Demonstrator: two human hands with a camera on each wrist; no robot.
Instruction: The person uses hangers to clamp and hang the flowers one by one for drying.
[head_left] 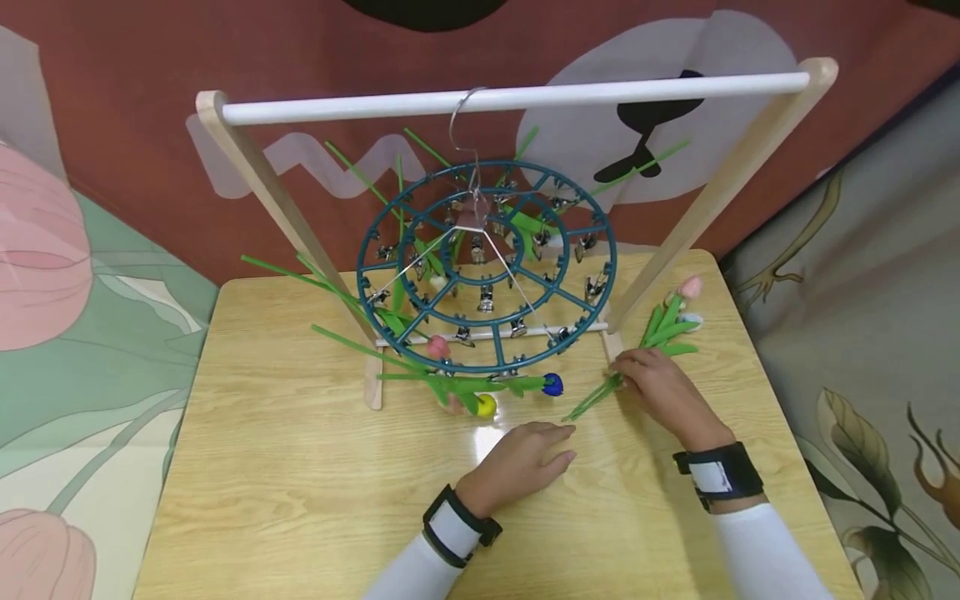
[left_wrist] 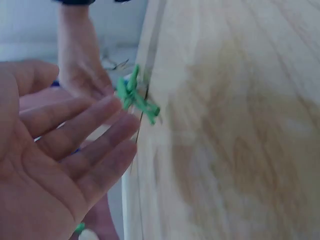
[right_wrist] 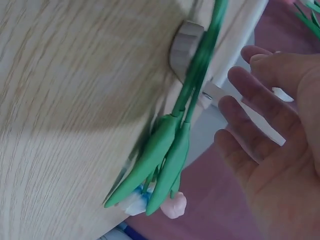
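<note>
A small bunch of artificial tulips point(head_left: 663, 329), with pink and blue-white heads, lies at the table's right side beside the rack's foot. Its green stems point(right_wrist: 197, 70) point toward my left hand. My right hand point(head_left: 663, 392) is over these stems; in the right wrist view its relaxed fingers point(right_wrist: 250, 120) lie beside them, not wrapped around. Palm showing in the left wrist view, my left hand point(head_left: 517, 467) has extended fingers near the cut stem ends point(left_wrist: 137, 97). Nothing is held in it.
A round teal clip hanger point(head_left: 498, 354) hangs by a hook from the white bar point(head_left: 375, 106) of a wooden rack point(head_left: 720, 183). Several tulips hang in its clips, among them a blue one point(head_left: 552, 384) and a yellow one point(head_left: 487, 406). Printed cloth point(head_left: 135, 83) stands behind.
</note>
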